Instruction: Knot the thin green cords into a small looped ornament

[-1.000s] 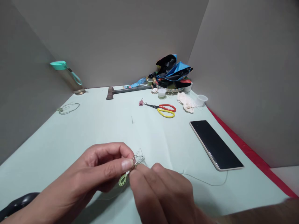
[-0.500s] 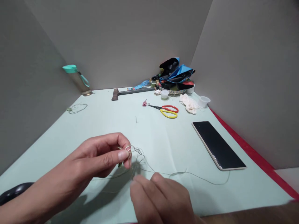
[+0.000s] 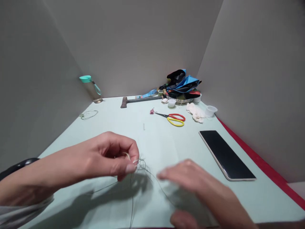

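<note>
My left hand (image 3: 111, 157) pinches a tangled thin thread (image 3: 142, 163) between thumb and fingertips, just above the tabletop. Pale loops of it show between the fingers, and loose ends trail down toward the front edge and off to the left and right. My right hand (image 3: 197, 187) hovers to the right of the tangle, slightly blurred. Its fingers are stretched out with the thumb apart, and one strand runs beneath it. I see nothing held in it.
A phone (image 3: 226, 156) lies at the right. Farther back are scissors (image 3: 175, 119), a nail (image 3: 144, 127), a hammer-like tool (image 3: 140, 100), crumpled tissue (image 3: 195, 112), small plastic cups (image 3: 210, 110) and a blue-black folded bag (image 3: 184, 84). A bottle (image 3: 91, 89) and a coil of thread (image 3: 89, 114) are at left.
My right hand has moved right, away from the tangle, and its closed fingers have spread. The left hand keeps its pinch on the thread. The view has shifted slightly.
</note>
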### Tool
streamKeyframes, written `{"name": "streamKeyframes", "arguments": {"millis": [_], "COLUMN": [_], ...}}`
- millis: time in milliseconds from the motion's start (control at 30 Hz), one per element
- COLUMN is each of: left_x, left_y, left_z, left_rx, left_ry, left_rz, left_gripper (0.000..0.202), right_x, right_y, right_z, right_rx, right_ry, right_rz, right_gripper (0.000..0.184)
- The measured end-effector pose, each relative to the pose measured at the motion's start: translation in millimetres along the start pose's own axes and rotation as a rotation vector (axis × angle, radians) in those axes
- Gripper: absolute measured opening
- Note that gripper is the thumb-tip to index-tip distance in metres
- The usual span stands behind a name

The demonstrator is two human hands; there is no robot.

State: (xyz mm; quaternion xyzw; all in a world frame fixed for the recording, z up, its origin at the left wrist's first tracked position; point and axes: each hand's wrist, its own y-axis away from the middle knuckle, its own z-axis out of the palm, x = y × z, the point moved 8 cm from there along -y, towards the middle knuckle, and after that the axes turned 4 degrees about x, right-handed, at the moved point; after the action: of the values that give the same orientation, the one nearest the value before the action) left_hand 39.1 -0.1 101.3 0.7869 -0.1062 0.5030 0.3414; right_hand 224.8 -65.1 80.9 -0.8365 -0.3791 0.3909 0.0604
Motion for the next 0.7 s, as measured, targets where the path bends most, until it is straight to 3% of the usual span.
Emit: {"name": "streamKeyframes", "arguments": {"millis": [67,100,233,400,533,700], "left_x": [-3,-5,-8,-11,-14,-23], "left_y": [3,3,1,-1,-2,-3], "left_z": [12.3,15.7,24.3,27.9,29.4,24.0], "left_rx": [-0.081,-0.088,-0.083,-0.075,-0.082,-0.094], "left_ry": [-0.005,0.003,0.065,0.077,0.092,0.089], "left_rz": [-0.022,-0.033,-0.068,-0.095,-0.09,-0.111], "left_gripper": [0.024,0.023,0.026,0.024,0.024,0.025], "right_x": [26,30,31,31,31,30], "right_y": [-10,-15,-34,-38,-38,-39], "right_z": [-14,-12,11,24,28,22], "right_rx": [0.099,0.078,-0.115,-0.215,-0.21,-0.203], "right_ry": [-0.254,-0.373,-0.773,-1.027,-1.032,-0.78], "right_rz": [0.325,0.382,0.473,0.631,0.683,0.628], "right_gripper": [0.037,0.039,0.04,0.038,0.027,0.035]}}
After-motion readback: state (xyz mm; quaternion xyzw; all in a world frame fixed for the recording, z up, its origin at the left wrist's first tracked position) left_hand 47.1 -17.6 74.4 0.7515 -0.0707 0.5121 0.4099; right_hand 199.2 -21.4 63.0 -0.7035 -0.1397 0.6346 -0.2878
